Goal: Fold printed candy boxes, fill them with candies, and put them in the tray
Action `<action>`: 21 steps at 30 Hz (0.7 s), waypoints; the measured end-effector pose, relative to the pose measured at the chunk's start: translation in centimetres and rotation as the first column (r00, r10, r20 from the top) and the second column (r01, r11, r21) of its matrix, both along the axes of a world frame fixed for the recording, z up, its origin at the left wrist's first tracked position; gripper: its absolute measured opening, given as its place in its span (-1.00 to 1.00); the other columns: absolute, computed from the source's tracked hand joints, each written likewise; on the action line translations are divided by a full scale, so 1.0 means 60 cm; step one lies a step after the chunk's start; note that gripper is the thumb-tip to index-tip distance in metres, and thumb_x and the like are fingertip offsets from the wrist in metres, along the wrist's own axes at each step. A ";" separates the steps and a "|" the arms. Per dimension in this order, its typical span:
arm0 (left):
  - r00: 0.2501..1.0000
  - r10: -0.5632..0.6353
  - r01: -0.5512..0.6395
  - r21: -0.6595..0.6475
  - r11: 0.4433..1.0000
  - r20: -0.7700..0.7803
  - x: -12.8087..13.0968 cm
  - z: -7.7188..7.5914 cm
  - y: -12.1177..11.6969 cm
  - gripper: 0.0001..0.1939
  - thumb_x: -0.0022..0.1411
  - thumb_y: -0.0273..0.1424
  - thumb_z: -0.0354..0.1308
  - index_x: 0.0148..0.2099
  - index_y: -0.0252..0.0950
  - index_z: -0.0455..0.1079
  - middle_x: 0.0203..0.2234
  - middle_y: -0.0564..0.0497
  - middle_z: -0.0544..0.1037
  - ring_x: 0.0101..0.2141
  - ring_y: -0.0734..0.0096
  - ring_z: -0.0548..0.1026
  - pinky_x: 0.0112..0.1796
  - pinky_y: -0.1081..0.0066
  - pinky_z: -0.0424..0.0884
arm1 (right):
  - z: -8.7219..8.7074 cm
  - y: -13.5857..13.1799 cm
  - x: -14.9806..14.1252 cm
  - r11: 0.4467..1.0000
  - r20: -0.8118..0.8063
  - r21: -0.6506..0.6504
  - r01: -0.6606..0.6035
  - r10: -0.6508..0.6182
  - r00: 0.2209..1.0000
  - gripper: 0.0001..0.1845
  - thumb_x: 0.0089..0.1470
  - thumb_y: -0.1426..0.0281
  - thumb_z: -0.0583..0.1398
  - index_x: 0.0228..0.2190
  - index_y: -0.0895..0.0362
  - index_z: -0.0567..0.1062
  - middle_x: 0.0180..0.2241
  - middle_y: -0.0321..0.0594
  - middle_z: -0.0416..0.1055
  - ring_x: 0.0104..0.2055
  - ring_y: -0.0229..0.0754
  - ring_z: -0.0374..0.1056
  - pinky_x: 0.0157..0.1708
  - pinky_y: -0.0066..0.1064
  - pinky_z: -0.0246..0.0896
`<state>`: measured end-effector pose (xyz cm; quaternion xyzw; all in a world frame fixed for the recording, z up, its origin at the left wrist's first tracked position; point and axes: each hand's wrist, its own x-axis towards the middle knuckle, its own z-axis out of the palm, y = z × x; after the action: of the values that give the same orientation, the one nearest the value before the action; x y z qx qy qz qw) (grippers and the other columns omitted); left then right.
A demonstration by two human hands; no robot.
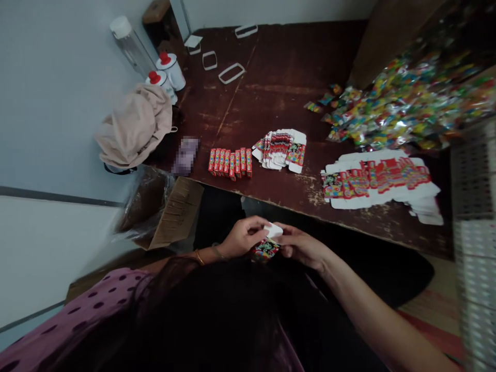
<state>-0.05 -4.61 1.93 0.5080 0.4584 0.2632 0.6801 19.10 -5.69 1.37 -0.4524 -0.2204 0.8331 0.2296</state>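
Apparently folding the white card flap (pixel 274 230) of a small red multicoloured printed cardboard box (pixel 266 249).
Left hand (pixel 246 237) and right hand (pixel 300 244) are pinching the box, before the dark-red wooden table (pixel 290 62); next move is probably calling for tucking the flap in.

A mauve-pink sleeve (pixel 89 307) with dark oval dots covers the upper left arm, a thin yellow band (pixel 199 257) and a duller, darker band (pixel 217 251) circle the wrist behind the left hand (pixel 246 238), and black cloth (pixel 228 315) covers the torso, with long loose strands of hair (pixel 165 279) beside the sleeve.
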 end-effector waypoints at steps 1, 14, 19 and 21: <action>0.998 0.050 -0.045 -0.092 0.995 0.047 0.003 -0.003 0.001 -0.59 0.11 -0.37 0.19 0.02 -0.33 0.37 -0.50 0.08 0.47 -0.47 0.51 0.39 -0.38 0.51 0.27 | 0.006 0.004 -0.003 0.992 0.062 0.119 -0.046 0.039 0.997 -0.67 -0.22 0.27 0.40 -0.33 0.10 0.57 -0.52 -0.36 0.40 -0.64 -0.42 0.15 -0.62 -0.54 0.10; 0.941 0.007 0.170 -0.490 0.855 0.337 -0.023 -0.020 -0.001 -0.57 -0.07 -0.41 0.32 -0.08 -0.37 0.48 -0.31 -0.04 0.54 -0.34 0.45 0.46 -0.21 0.43 0.31 | 0.006 0.009 -0.014 0.727 0.461 0.630 -0.274 -0.065 0.885 -0.72 0.10 0.15 0.21 -0.30 0.01 0.65 -0.31 -0.17 0.52 -0.26 -0.11 0.44 -0.21 -0.28 0.31; 0.940 -0.074 0.228 -0.450 0.864 0.334 -0.026 -0.022 -0.001 -0.54 0.00 -0.41 0.31 0.00 -0.34 0.44 -0.20 -0.06 0.54 -0.24 0.43 0.47 -0.12 0.40 0.29 | 0.011 -0.003 0.003 0.487 0.487 0.759 -0.432 0.016 0.873 -0.73 0.15 0.26 0.18 -0.13 -0.09 0.59 -0.08 -0.17 0.45 0.00 -0.06 0.33 0.05 -0.15 0.23; 0.954 -0.048 0.175 -0.418 0.892 0.297 -0.020 -0.021 0.001 -0.54 -0.01 -0.43 0.31 -0.01 -0.34 0.45 -0.20 -0.07 0.54 -0.23 0.41 0.47 -0.11 0.39 0.31 | 0.003 -0.017 -0.007 0.511 0.491 0.763 -0.395 -0.062 0.869 -0.70 0.11 0.25 0.21 -0.09 -0.09 0.56 0.06 -0.16 0.35 0.12 -0.02 0.24 0.14 -0.08 0.14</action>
<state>-1.27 -4.52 0.65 0.3249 0.3753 0.1821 0.8487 18.70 -6.70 1.54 -0.4419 -0.6870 0.5064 0.2762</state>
